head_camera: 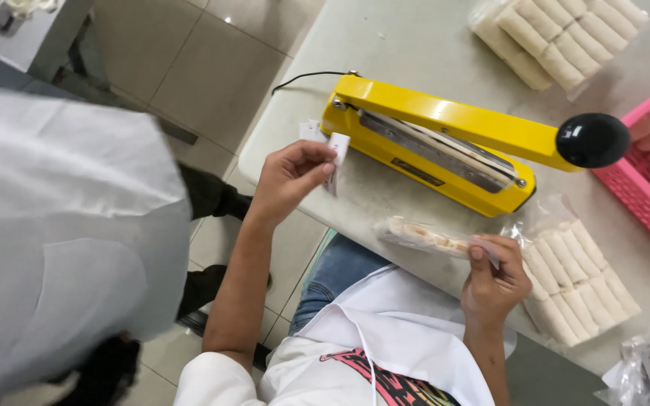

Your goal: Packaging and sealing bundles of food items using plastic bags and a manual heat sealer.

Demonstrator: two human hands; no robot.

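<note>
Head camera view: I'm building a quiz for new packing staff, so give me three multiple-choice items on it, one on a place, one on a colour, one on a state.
1. Where is the pink basket?
A. At the table's right edge
B. On the floor
C. On the person's lap

2. What colour is the sealer?
A. Blue
B. Yellow
C. Green

3. How does the sealer's arm stand?
A. Taken off
B. Pressed shut
C. Raised open

Answers:
1 A, it sits on the table at the right, beside the black knob.
2 B, body and arm are both yellow.
3 C, a gap shows between arm and base, while the right hand holds a clear bag of rolls and the left hand holds a small paper slip.
</note>
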